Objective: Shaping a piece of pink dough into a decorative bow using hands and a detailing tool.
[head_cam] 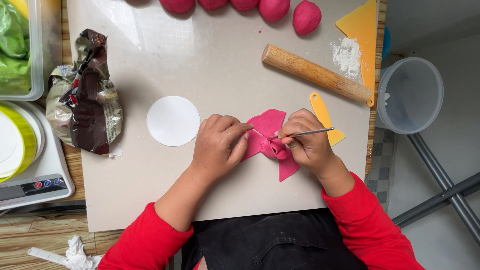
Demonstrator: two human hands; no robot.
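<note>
Nearest to the camera, two arms in red sleeves point(145, 240) come up over a dark apron point(270, 245) to a pale grey board point(150, 190) that lies on the wooden surface point(30, 235). The left hand point(217, 145) rests on the left side of a pink dough piece point(270, 137), fingers point(235, 131) bent and closed on its edge, probably to keep it from sliding. The right hand point(307, 142) pinches a thin metal tool point(305, 133) like a pen, and its tip meets the dough near the middle, where the piece is gathered like a bow. I cannot see exactly how the tip touches, because the fingers cover that spot.

Just left of the hands lies a flat white disc point(173, 121), and behind the right hand a small yellow scraper point(322, 112) shows partly. Farther left a crumpled bag point(85, 95), silver and dark brown, lies over the board's edge, and beside it stands a white kitchen scale point(37, 175) with small coloured buttons and a yellow-rimmed lid on top.

Farther away a wooden rolling pin point(315, 74) lies slanted, next to a bigger yellow scraper point(362, 35) with white flour point(346, 55) on it. At the far edge, round pink dough balls point(306, 17) wait in a row. On the right, off the board, is a clear plastic tub point(410, 95); at far left, a box holds green bags point(15, 50).
</note>
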